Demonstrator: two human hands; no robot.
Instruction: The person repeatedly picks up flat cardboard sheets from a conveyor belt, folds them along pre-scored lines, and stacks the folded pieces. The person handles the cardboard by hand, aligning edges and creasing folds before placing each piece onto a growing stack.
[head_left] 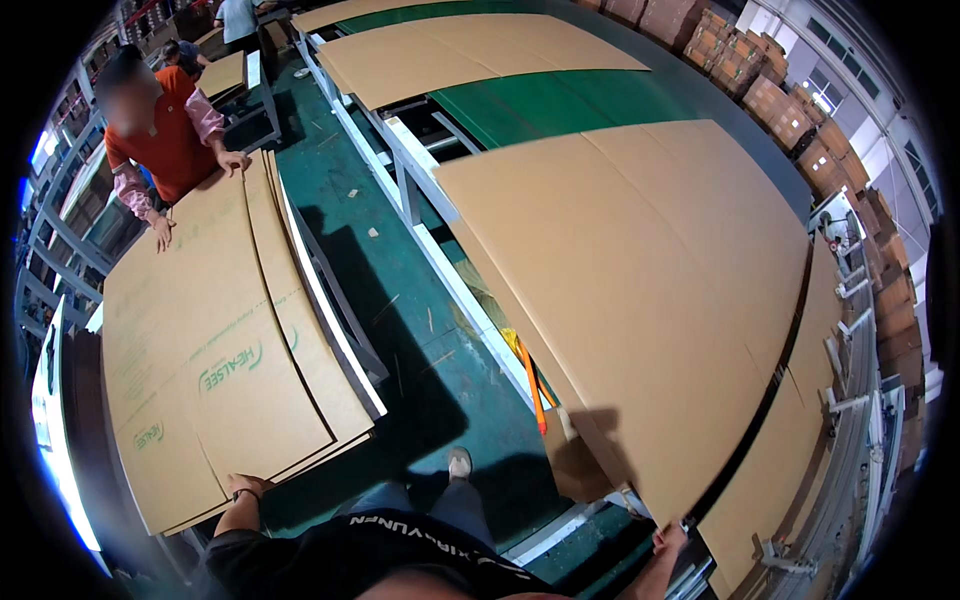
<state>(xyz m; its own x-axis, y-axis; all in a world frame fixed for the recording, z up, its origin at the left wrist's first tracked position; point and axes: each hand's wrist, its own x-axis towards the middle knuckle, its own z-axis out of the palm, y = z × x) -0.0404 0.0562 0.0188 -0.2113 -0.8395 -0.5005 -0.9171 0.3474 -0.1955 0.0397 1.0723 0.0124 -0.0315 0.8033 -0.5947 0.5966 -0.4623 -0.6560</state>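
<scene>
Above green floor (430, 335), left hand (247, 485) holds flat, green-printed brown cardboard (215, 345), grip of right hand (668, 540) unclear.

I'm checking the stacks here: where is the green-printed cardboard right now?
In the head view, the green-printed cardboard lies at the left, with the person's left hand at its near edge and a co-worker at its far end.

Right hand (670, 538): grip too small to tell; forearm (648, 580) cut off by lower edge. Farthest cardboard (375, 12) cut off at top. Co-worker's head (127, 90) blurred.
</scene>
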